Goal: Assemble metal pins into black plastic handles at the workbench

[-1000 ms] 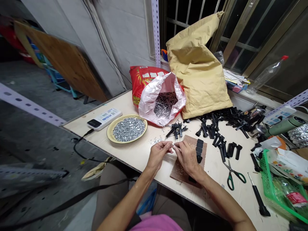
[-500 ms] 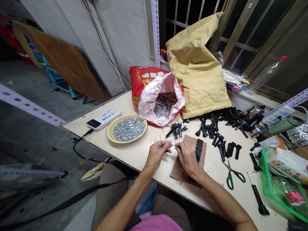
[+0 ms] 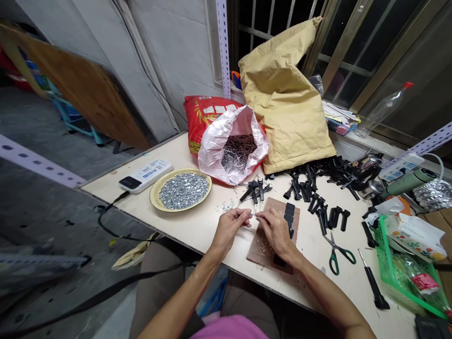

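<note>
1. A thin piece (image 3: 253, 215), barely discernible, sits between the two hands above the table (image 3: 194, 226); its ends vanish into the fingertips.
2. The left hand (image 3: 230, 228) pinches it between thumb and forefinger, other fingers curled.
3. The right hand (image 3: 276, 230) appears to pinch the far end, its thumb mostly hidden.
4. That hand covers part of a brown board (image 3: 259, 246).
5. Beyond, the red sack (image 3: 193, 127) hides the depth of its nails (image 3: 235, 161).
</note>
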Action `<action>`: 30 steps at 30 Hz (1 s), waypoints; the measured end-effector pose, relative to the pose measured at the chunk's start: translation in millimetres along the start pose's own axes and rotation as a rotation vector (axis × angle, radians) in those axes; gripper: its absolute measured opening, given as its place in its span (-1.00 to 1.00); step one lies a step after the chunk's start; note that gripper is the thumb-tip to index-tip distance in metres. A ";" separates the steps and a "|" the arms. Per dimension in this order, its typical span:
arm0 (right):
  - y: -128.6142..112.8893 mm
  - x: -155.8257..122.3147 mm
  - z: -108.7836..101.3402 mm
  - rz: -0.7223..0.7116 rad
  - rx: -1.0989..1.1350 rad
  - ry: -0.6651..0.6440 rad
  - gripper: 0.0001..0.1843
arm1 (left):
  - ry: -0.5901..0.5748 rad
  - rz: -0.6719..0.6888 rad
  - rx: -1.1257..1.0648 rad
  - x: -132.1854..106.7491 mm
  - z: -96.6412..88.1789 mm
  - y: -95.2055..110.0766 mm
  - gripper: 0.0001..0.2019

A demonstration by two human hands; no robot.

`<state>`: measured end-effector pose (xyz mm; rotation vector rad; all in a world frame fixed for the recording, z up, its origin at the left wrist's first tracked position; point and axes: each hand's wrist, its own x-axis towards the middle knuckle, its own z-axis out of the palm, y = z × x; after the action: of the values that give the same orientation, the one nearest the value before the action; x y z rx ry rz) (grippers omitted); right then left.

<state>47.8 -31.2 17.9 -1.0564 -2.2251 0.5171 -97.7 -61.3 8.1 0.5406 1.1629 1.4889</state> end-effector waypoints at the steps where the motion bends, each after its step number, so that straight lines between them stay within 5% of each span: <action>1: 2.6 -2.1 -2.2 0.009 0.018 0.004 -0.80 | -0.013 -0.015 0.001 -1.2 1.8 -1.1 -0.64; 6: 19.4 -19.5 -16.2 0.071 0.063 0.058 -0.80 | -0.122 -0.111 -0.004 -8.1 13.4 -9.3 -0.61; 9: 34.2 -31.5 -28.8 0.111 0.048 0.088 -0.79 | -0.089 -0.100 0.096 -10.8 15.4 -14.5 -0.61; 15: 76.9 -41.6 -55.8 0.127 -0.245 0.073 -0.79 | -0.086 0.239 0.392 -17.2 13.9 -33.1 -0.77; 21: 110.8 -23.0 -62.1 0.064 -0.515 -0.038 -0.78 | -0.269 0.553 0.728 -24.8 12.1 -75.7 -0.68; 25: 110.5 -40.8 -59.5 -0.043 -0.482 -0.095 -0.74 | -0.293 0.791 1.033 -22.2 4.1 -95.6 -0.62; 30: 100.0 -74.7 -62.5 -0.345 -0.344 -0.291 -0.73 | -0.249 0.922 1.169 -19.4 2.4 -103.6 -0.58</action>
<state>181.8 -24.7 -20.6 -0.7644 -2.7540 0.1443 -41.2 -88.8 -76.6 2.2149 1.6040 1.2132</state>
